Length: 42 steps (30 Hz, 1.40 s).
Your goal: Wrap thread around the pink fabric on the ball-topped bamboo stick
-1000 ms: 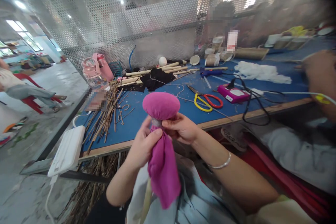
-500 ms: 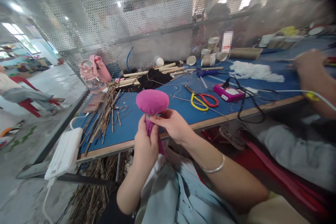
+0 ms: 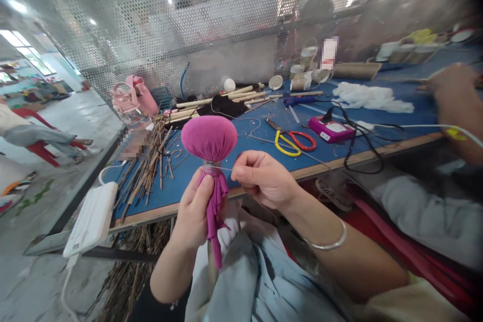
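A rounded head wrapped in magenta cloth [image 3: 210,136] stands upright above the table's front edge, its fabric gathered at the neck. Grey cord [image 3: 213,165] is wound around that neck. Below it, my left hand [image 3: 196,206] is closed around the gathered cloth and the stick inside, with loose cloth hanging down. To the right, my right hand [image 3: 264,178] pinches the cord, which runs taut from the neck to the fingertips. Scissors [image 3: 289,140] with yellow and red handles lie on the table beyond my right hand.
Twigs [image 3: 149,171] spread over the left of the blue table [image 3: 169,196]. Behind lie wooden sticks [image 3: 230,96], black cloth [image 3: 222,106], a glue gun [image 3: 300,99] and a magenta box [image 3: 331,130] with cables. A white power strip [image 3: 90,219] hangs off the left edge. A co-worker's arm [image 3: 455,98] reaches in at right.
My right hand has moved right, away from the neck, drawing the cord straight. The magenta head has shifted slightly left and up, and more of the hanging cloth shows.
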Available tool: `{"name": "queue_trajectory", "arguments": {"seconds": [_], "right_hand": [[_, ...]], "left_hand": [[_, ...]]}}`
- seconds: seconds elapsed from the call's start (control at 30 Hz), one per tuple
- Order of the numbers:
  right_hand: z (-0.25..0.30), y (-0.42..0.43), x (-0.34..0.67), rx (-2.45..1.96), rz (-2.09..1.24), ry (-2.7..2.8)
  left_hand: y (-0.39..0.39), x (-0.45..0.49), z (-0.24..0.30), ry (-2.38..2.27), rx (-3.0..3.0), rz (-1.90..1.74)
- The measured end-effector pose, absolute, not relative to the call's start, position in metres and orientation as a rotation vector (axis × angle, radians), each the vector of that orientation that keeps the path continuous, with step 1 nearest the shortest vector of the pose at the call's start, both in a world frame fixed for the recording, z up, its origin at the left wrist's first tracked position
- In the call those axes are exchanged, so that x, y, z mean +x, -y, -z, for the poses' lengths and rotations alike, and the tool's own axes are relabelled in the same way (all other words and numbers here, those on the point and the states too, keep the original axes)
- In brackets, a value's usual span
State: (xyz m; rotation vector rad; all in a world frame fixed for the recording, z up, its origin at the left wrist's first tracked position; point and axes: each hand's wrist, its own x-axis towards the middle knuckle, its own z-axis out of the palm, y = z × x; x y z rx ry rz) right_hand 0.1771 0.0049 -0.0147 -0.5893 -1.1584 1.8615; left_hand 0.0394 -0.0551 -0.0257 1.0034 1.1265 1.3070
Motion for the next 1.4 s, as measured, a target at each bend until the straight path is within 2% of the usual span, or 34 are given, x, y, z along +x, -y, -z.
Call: {"name": "queue_trajectory", "arguments": {"seconds": [0.27,0.5,0.77,0.87,1.03,1.2,1.4], "right_hand": [[0.024,-0.023,0.164,-0.538,-1.701,1.268],[0.025,-0.047,0.161,-0.467,-1.953,1.32],[0.007,-0.084,0.144,-0.557,-1.803,1.25],[0.012,-0.096,0.138,-0.577,-1.752,1.233],[0.011,-0.131,0.148,-0.724,-1.657,1.546],[-0.001,-0.148,0.156,-0.675,-1.47,1.684],[0.009,-0.136,0.16,-0.547,-1.557,1.568]], "left_hand": [[0.051,0.033,0.03,-0.751,0.735,-1.158],[0.027,0.025,0.049,-0.732,0.729,-0.947],[-0.032,0.007,0.0,-1.16,1.178,-1.156],[-0.045,0.021,0.008,-1.436,1.435,-1.266],[-0.068,0.02,0.027,-1.551,1.522,-1.369],[-0.084,0.006,0.018,-1.262,1.342,-1.38],[-0.071,0.013,0.019,-0.976,1.071,-1.429]]}}
